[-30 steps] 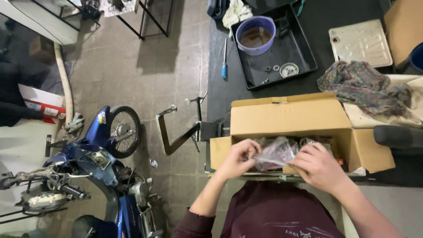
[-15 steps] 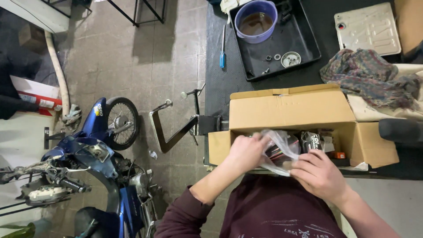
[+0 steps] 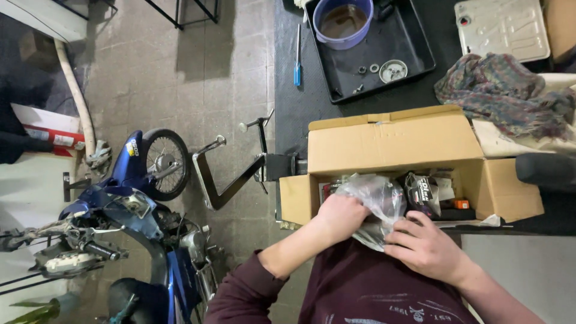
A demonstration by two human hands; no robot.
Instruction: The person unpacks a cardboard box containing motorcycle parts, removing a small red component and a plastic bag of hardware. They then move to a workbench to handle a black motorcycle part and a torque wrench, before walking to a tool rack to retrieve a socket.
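Observation:
An open cardboard box (image 3: 396,141) lies on the black workbench right in front of me, with packaged parts inside. My left hand (image 3: 339,217) grips a clear plastic bag (image 3: 375,198) at the box's near left opening. My right hand (image 3: 423,246) holds the same bag from below, just outside the near edge. A black wrapped part (image 3: 423,192) sits in the box to the right of the bag.
A black tray (image 3: 414,42) with a purple bowl (image 3: 344,21) and small washers stands behind the box. A blue screwdriver (image 3: 297,57) lies left of it. A multicoloured cloth (image 3: 504,93) lies at the right. A blue motorbike (image 3: 132,198) stands on the floor at the left.
Both hands have drawn the plastic bag out of the box toward me, and the view has shifted slightly nearer to the bench.

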